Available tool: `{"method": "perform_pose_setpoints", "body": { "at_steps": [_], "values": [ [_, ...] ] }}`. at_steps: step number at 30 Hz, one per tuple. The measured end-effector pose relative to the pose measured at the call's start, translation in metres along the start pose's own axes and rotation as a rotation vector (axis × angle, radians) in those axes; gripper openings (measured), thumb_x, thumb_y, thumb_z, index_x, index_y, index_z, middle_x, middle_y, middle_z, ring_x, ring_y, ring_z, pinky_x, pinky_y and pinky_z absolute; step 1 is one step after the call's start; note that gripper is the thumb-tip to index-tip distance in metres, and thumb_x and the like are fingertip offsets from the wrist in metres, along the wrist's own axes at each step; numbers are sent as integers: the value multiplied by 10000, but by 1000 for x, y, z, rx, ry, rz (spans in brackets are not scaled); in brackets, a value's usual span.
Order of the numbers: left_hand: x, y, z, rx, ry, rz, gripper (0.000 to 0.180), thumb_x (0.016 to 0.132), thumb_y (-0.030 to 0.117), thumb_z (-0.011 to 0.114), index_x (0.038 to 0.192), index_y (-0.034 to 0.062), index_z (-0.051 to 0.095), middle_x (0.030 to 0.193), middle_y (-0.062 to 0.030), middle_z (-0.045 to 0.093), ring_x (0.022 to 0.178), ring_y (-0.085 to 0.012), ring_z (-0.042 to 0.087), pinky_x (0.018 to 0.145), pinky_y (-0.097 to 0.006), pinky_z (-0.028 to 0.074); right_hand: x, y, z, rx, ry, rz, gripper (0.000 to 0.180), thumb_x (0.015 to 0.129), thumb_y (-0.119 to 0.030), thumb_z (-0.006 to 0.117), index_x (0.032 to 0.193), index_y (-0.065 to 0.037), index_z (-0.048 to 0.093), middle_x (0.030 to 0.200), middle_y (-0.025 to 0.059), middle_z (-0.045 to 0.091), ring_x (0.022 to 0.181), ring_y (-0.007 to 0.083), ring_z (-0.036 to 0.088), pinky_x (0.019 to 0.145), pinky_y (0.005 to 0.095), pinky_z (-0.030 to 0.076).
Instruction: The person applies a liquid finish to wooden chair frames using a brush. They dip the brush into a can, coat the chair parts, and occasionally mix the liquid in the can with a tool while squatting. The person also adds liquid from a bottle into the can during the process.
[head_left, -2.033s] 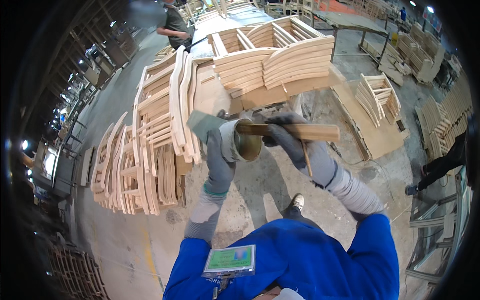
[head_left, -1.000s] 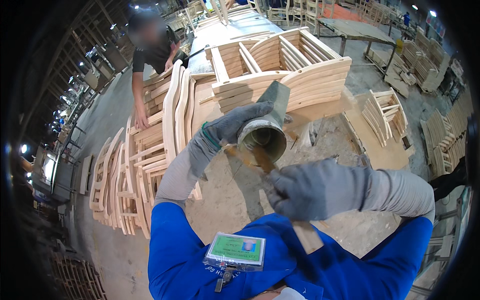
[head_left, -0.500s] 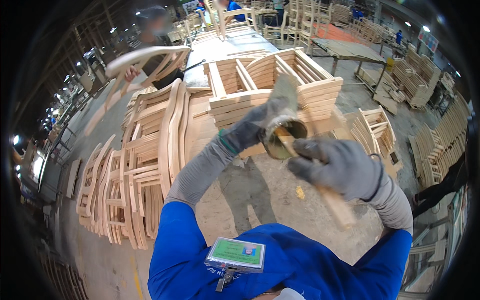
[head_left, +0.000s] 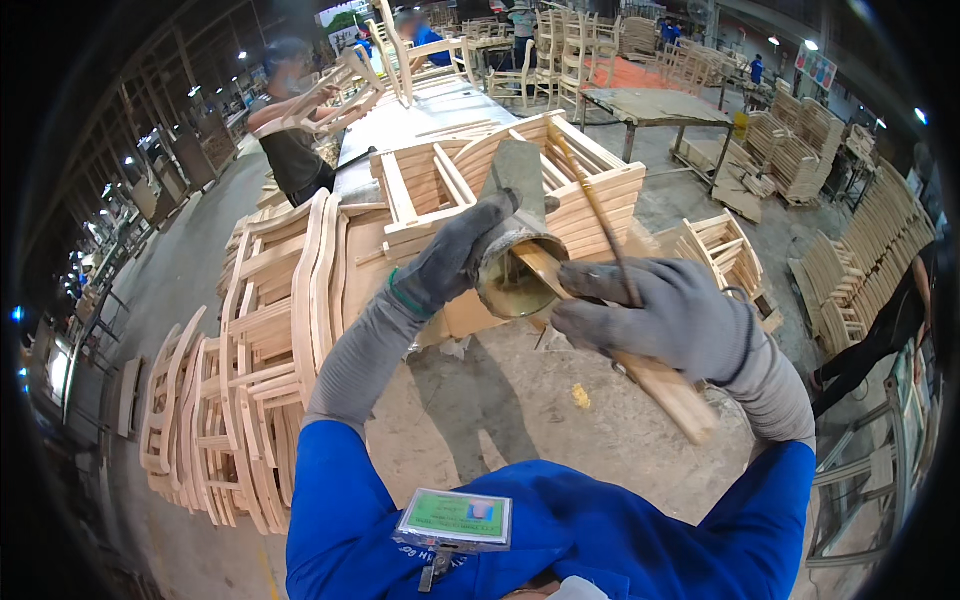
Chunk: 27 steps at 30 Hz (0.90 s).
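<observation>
Right hand (head_left: pixel 672 318) drew closer; stick (head_left: pixel 640 365) in can (head_left: pixel 517 270).

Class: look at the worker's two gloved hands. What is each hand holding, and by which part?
Left hand grips the glue can around its side. Right hand holds a wooden stick at its middle, plus a thin brush.

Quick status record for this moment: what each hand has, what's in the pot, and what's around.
left hand: gloved, grips a tilted metal pot
pot contents: yellowish liquid, kind unclear
right hand: gloved, holds a wooden piece and a thin stick
wooden piece: one end dips into the pot's mouth
surroundings: stacked wooden chair frames at left, more frames ahead
floor: concrete, spotted
other people: one carrying a chair part at upper left
</observation>
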<state>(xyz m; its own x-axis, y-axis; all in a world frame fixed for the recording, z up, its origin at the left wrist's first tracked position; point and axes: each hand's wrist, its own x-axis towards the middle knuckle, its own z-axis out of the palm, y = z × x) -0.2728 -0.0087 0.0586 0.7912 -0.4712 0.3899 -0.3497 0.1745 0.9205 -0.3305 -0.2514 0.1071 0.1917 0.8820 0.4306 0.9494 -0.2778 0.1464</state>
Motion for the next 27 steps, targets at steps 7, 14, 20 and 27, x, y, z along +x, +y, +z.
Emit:
{"method": "perform_pose_setpoints", "body": {
  "at_steps": [7,14,20,27],
  "values": [
    [8,-18,-29,24,-197,181,492,845,120,632,1262,-13,407,1125,-136,567,1054,-207,577,899,-304,475,1,4,6,42,126,-82,325,804,-159,564,1127,-185,540,744,64,516,567,218,568,383,327,417],
    [16,-10,-30,223,-99,262,451,917,251,536,1262,-10,410,1119,-110,564,1013,-170,588,850,-291,520,2,-13,0,60,-51,78,259,827,-216,571,1082,-172,572,734,62,524,585,243,579,430,351,429],
    [22,13,-6,-230,65,-89,456,924,373,493,1219,27,451,1059,-82,576,896,-146,630,740,-276,562,-6,-4,1,167,-67,193,281,887,-318,482,1085,-136,563,791,111,574,641,229,603,507,355,475],
    [29,24,-4,-244,67,-125,495,942,376,443,1255,-7,439,1145,-117,558,1023,-172,580,903,-291,481,-4,-6,-9,208,-192,341,290,903,-373,473,1042,-142,579,689,107,538,636,249,598,527,359,474]
  ]
}}
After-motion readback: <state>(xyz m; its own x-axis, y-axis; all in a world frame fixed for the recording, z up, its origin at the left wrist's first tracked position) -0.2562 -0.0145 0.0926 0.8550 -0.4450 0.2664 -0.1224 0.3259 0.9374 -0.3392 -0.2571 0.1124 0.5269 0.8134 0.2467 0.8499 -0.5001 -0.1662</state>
